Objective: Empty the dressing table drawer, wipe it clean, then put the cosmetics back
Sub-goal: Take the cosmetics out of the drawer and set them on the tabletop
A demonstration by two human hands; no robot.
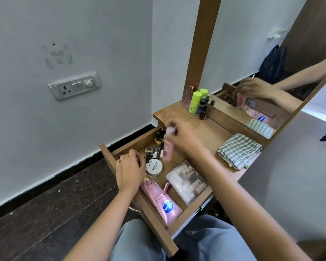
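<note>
**Emptying stage: drawer mostly full, one bottle lifted**

Risks first. Pink bottle (167, 146) blurred, held high above drawer (120, 147); could slip and drop onto crowded small bottles (159, 137) at the back, toppling them. Likely cause: light pinch near the cap only. Left hand reaching into tight cluster beside white nail-polish jar (154, 167); could knock neighbours over. Table (205, 129) already carries green-capped bottle (194, 102) and other bottles near mirror (262, 72); placing too close could tip them.

Right hand (184, 136): fingers closed on top of pink bottle, above drawer's rear half. Left hand (129, 171): fingers curled onto a small dark item at drawer's left wall; firm grasp or only touching, cannot tell.

Still in drawer: pink lotion tube (160, 200) along front-left, clear plastic case (186, 180) at right. Checked cloth (239, 150) folded on table, unused; wiping not yet begun.
</note>
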